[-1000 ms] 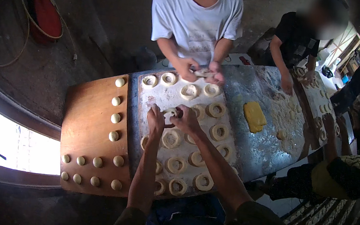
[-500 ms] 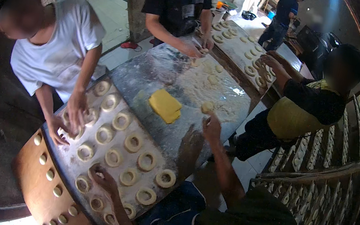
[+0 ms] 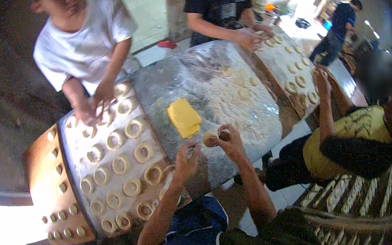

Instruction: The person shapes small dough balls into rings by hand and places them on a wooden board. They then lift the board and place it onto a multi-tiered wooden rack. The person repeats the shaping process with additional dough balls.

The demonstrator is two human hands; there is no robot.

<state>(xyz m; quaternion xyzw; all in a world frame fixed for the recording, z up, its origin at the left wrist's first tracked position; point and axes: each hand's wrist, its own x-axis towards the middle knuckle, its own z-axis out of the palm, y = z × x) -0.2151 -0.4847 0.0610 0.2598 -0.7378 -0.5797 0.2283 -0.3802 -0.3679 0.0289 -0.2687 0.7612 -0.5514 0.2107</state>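
Observation:
My right hand is over the near part of the floured table, its fingers closed on a small round dough piece. Just left of it, my left hand is raised near the table's edge, fingers upward and slightly apart, with nothing visible in them. A folded yellow dough slab lies just beyond my left hand. To my left, a pale board carries rows of dough rings; my left forearm crosses its near right corner.
Across the left board, a person in white has both hands at the rings. A person in black and one in yellow and black work around another ring board. A brown board holds small dough rounds. Loaded racks stand right.
My left hand has moved from the ring board to the table, beside my right hand. My right hand has taken hold of the round dough piece. The view has shifted.

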